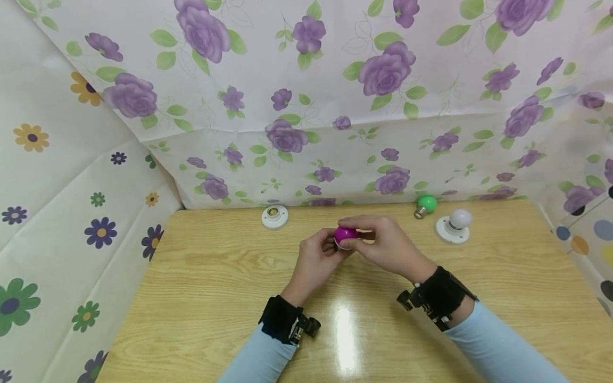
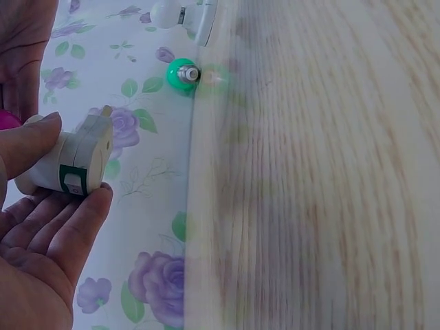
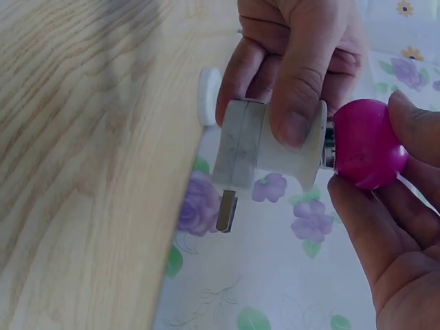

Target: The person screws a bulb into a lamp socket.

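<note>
Near the middle of the table my left hand point(image 1: 318, 258) grips a white plug-in lamp socket point(image 3: 283, 148), thumb on one side and fingers on the other. A flat metal prong point(image 3: 227, 211) sticks out of the socket's plug end. From the right, my right hand point(image 1: 390, 247) pinches a magenta light bulb point(image 3: 368, 144) between thumb and fingers. The bulb's metal screw base point(image 3: 329, 144) sits at the socket's mouth, with part of the thread showing. In the left wrist view, only a sliver of the bulb appears at the left edge.
A white round lamp holder point(image 1: 274, 217) without a bulb stands at the back left of the wooden table point(image 1: 215, 298). At the back right lie a green bulb point(image 1: 428, 203) and a white bulb point(image 1: 460, 218) mounted in a round holder point(image 1: 452, 235). Flower-patterned sheets point(image 1: 330, 154) rise behind.
</note>
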`<state>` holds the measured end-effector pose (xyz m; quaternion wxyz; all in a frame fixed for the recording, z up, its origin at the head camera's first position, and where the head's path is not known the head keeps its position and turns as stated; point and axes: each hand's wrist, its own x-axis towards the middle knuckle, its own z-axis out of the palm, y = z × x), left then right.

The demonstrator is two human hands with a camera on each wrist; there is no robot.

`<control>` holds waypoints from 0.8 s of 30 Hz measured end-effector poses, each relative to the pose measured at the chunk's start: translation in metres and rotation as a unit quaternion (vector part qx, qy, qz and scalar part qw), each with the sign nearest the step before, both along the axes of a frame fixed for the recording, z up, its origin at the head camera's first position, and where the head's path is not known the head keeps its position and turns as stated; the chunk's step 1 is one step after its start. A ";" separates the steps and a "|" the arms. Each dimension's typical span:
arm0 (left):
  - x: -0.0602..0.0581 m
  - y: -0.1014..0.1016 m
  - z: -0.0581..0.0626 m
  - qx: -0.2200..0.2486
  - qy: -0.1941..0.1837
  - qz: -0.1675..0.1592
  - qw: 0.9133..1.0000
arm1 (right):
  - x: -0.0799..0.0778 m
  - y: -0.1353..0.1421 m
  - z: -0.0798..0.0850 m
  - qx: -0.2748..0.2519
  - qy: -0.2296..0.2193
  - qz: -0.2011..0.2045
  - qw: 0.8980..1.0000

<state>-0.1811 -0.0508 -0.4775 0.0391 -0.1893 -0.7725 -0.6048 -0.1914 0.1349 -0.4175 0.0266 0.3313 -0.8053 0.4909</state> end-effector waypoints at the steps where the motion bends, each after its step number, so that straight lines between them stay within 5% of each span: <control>1: 0.000 0.000 0.000 0.000 0.001 0.001 1.000 | 0.000 0.000 -0.001 -0.001 0.003 -0.003 1.000; 16: 0.001 0.000 -0.001 -0.014 0.020 0.014 1.000 | 0.003 -0.006 -0.009 -0.047 0.029 -0.053 0.997; 24: -0.001 -0.001 -0.002 -0.011 0.019 0.003 1.000 | 0.001 0.002 -0.005 -0.002 0.008 -0.052 0.999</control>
